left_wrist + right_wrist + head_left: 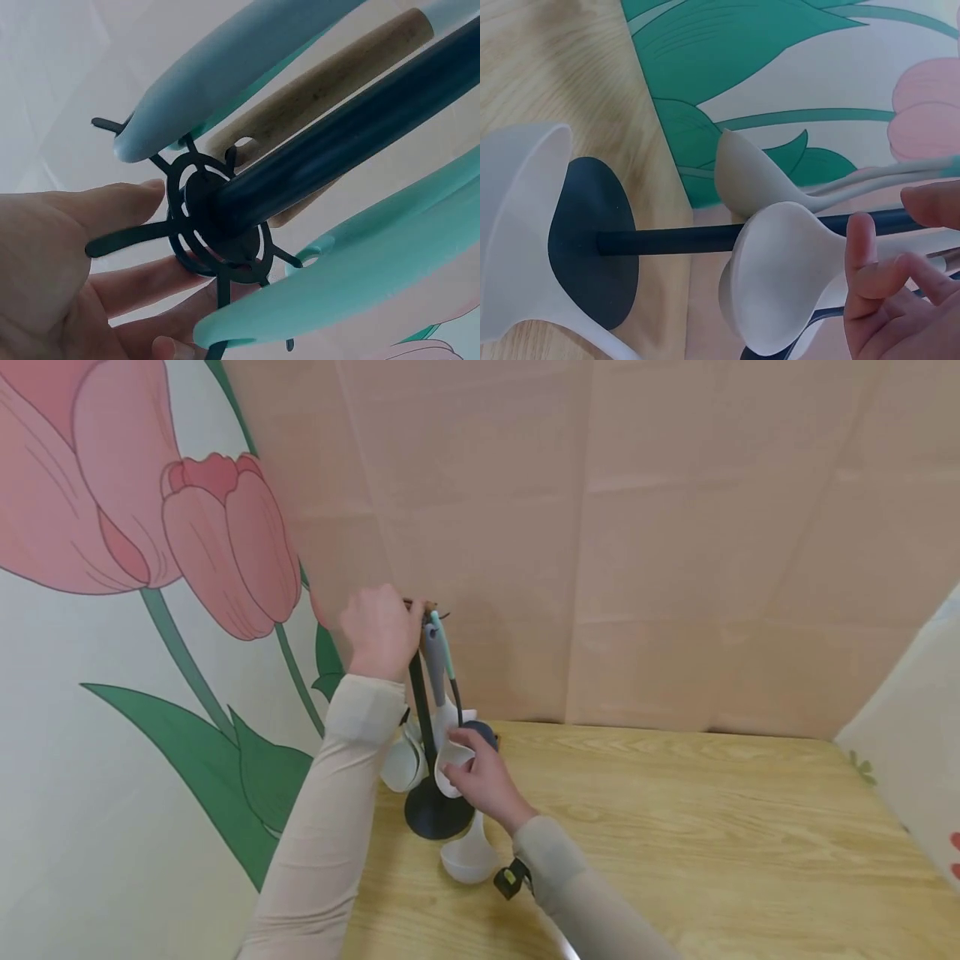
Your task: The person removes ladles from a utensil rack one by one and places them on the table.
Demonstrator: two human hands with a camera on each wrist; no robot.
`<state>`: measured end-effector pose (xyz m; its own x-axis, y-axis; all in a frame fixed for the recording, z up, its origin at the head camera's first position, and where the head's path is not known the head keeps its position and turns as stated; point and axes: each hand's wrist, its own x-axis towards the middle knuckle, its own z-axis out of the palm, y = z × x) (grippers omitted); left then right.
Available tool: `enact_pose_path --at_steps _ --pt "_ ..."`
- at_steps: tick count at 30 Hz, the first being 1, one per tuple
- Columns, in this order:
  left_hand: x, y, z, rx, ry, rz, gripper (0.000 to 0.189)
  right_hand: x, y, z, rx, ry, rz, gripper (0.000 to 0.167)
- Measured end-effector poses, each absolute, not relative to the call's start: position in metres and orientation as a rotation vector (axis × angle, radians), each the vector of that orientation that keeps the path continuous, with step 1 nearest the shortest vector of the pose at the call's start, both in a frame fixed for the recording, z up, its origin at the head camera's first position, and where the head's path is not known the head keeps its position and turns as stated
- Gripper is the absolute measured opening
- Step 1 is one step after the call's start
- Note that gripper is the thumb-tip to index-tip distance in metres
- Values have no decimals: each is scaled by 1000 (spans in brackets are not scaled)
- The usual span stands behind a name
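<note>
A black utensil stand [438, 810] stands on the table by the flowered wall. At its top, my left hand [381, 631] grips the hooked ring [180, 217], thumb on one side and fingers on the other. Utensils with grey-blue [217, 82], mint [360, 262] and wooden handles [330, 82] hang from the hooks. Lower down, my right hand [491, 781] is beside a hanging white ladle [780, 277], fingers loosely bent and overlapping its neck in the right wrist view. Another white ladle [470, 862] lies on the table before the stand's round base.
More pale ladles [401, 764] hang on the stand's left side. A dark blue utensil head [482, 733] shows behind my right hand. The wooden table [675, 827] extends right, with a pinkish sheet [675, 568] behind and a tulip-patterned wall [90, 760] at left.
</note>
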<state>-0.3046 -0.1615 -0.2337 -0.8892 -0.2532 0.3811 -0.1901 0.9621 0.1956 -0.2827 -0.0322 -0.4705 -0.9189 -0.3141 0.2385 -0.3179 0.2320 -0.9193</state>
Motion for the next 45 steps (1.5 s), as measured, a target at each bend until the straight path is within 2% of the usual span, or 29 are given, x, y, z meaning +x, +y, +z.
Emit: enact_pose_path --at_steps 5,13,29,45 --pt "-307 -164 -234 322 -2691 -270 49 -285 -36 -469 642 -2421 1874 46" --pt "-309 -171 -237 287 -2650 -419 47 -286 -38 -471 675 -2431 1934 52" --pt "-309 -179 -238 216 -2611 -503 43 -280 -39 -474 697 -2413 1803 26" --pt "-307 -183 -238 146 -2612 -522 46 -277 -37 -477 711 -2435 1707 22"
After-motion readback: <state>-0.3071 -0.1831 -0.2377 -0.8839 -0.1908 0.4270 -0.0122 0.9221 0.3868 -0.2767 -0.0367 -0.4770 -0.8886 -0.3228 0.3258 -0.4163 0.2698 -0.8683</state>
